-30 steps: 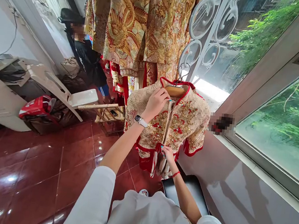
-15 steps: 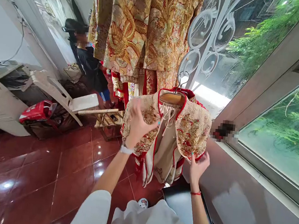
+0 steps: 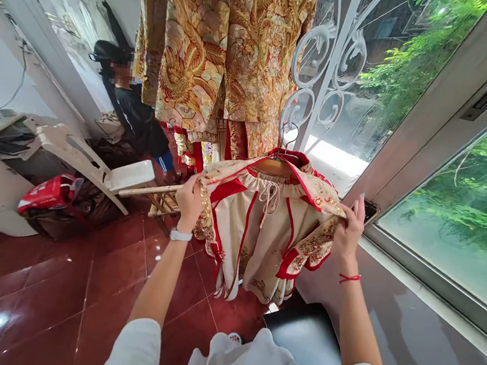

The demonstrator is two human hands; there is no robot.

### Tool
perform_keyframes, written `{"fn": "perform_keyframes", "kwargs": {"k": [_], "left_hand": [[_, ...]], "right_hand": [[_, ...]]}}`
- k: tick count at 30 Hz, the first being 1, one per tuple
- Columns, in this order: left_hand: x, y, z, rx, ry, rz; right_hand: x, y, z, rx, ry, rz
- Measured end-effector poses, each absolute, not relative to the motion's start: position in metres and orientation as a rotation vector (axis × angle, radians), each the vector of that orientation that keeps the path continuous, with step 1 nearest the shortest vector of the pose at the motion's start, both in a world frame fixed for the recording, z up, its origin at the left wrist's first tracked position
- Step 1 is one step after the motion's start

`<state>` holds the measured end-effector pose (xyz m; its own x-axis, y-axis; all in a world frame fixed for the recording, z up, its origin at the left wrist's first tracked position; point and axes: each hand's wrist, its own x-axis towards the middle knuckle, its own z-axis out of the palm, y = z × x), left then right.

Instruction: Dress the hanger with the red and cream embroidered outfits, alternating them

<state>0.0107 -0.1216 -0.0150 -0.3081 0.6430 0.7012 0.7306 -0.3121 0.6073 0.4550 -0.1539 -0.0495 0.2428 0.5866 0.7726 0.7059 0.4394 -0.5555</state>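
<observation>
A cream embroidered jacket (image 3: 312, 249) with red trim hangs on a wooden hanger (image 3: 275, 167). Its two front panels are lifted and spread apart. My left hand (image 3: 189, 204) is closed on the edge of the left panel, and my right hand (image 3: 349, 228) pinches the edge of the right one, a finger raised. Between the panels shows a cream drawstring garment (image 3: 259, 237) with red piping, its cord tied in a bow (image 3: 269, 196). The hanger's metal hook (image 3: 289, 134) rises in front of the white scrollwork.
Gold embroidered robes (image 3: 236, 53) hang behind the jacket. White metal scrollwork (image 3: 314, 61) and a window frame (image 3: 435, 122) stand right. A black seat (image 3: 303, 336) lies below. At left are a bamboo rack (image 3: 162, 202), a white chair (image 3: 130, 175), a red bag (image 3: 51, 193) and a person (image 3: 135, 111).
Both hands have taken hold of the jacket's front panels and pulled them up and outward. The drawstring garment beneath is more exposed. The view has shifted slightly.
</observation>
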Motion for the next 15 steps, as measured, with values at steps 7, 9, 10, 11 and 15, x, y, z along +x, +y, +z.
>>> {"fn": "perform_keyframes", "kwargs": {"k": [7, 9, 10, 11, 15], "left_hand": [[-0.007, -0.041, 0.023, -1.811, -2.007, -1.832], [-0.01, -0.024, 0.022, -1.857, -2.067, -1.861], [-0.011, -0.017, 0.021, -1.877, -2.103, -1.866], [-0.013, -0.01, 0.02, -1.893, -2.138, -1.872], [-0.019, 0.006, 0.012, -1.984, -2.26, -2.027]], "right_hand": [[0.471, -0.098, -0.011, -1.222, -1.23, 0.171], [0.479, -0.091, -0.015, -1.187, -1.253, 0.353], [0.482, -0.091, -0.017, -1.17, -1.264, 0.462], [0.485, -0.093, -0.02, -1.161, -1.271, 0.566], [0.484, -0.118, -0.029, -1.153, -1.28, 0.811]]}}
